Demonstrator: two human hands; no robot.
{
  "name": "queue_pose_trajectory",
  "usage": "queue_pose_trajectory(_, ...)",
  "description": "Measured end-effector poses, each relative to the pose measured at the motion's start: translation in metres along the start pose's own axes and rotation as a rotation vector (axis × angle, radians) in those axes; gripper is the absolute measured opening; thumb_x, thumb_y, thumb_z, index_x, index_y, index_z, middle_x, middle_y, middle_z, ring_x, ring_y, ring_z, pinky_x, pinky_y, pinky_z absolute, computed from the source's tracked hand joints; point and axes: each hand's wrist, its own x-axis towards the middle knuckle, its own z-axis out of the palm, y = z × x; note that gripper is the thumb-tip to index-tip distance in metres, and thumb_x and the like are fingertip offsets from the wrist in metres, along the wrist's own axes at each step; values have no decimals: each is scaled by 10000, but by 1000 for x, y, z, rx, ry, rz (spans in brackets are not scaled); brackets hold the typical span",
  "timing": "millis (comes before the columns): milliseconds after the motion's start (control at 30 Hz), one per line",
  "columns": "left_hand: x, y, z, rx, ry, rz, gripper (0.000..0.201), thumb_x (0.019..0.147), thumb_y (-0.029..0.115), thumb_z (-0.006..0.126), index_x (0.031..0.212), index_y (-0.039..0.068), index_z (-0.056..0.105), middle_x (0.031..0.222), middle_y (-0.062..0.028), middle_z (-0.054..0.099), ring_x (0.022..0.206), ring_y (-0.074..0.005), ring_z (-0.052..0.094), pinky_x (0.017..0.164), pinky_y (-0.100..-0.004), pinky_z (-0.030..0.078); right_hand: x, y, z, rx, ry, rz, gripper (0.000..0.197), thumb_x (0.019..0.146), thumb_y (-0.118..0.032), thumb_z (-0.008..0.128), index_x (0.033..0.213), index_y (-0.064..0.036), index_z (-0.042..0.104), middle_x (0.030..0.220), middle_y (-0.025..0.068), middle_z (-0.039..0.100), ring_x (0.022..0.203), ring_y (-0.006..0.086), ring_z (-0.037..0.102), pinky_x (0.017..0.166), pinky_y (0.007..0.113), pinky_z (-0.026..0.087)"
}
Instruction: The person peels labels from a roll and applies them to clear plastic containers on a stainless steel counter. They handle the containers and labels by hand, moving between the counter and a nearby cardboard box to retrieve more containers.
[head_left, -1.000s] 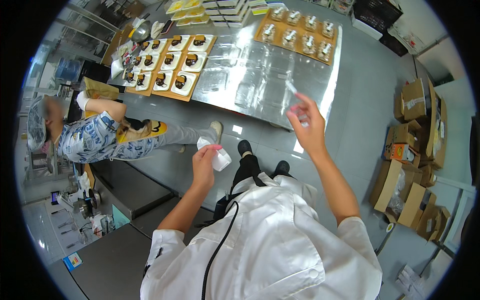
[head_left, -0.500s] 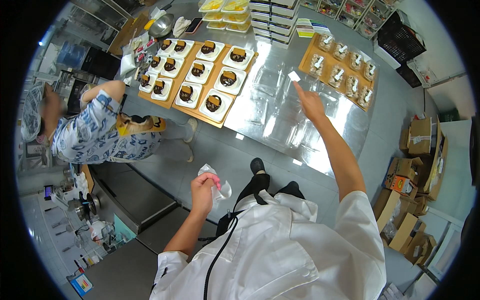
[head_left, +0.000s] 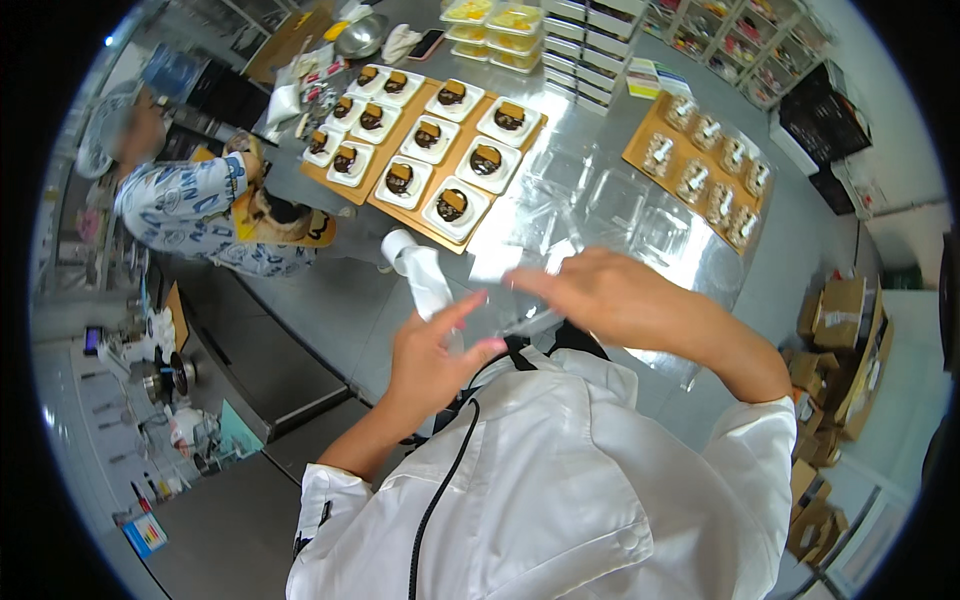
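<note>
A clear plastic box is between my two hands in front of my waist, see-through and partly hidden by fingers. My left hand has thumb and forefinger at the box's left side, and a curling white strip of paper hangs from it. From the right, my right hand reaches over the box with its fingers at the edge, slightly blurred. A small white square shows near the right fingertips. Several more clear plastic boxes lie on the metal table beyond.
Chocolate-topped desserts in white dishes stand on wooden boards. Another board holds packed pastries. Stacked yellow-filled boxes and white trays stand behind. At left is a co-worker in a patterned top; cardboard boxes are at right.
My right hand has come back from the table toward my left, and a clear box is now between them. My left hand has risen and its fingers have spread. The co-worker has shifted.
</note>
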Motion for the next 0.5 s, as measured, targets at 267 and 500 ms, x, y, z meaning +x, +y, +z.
queue_pose_trajectory(267,-53,-29,-6,-19,192,-102,152,866,215,781,875,72,728,763,-64,686,554,-171,554,522,-302,422,81,-46,11,64,177,-445,410,835,-85,726,1229,-86,612,1070,125,620,947,241,622,848,340,503)
queue_pose_trajectory(500,-55,-61,-2,-1285,657,-562,162,993,200,662,1101,100,596,1083,-33,660,716,-60,559,540,-185,363,96,-70,94,1137,544,288,107,904,-44,754,973,16,697,818,18,694,756,62,620,711,229,505)
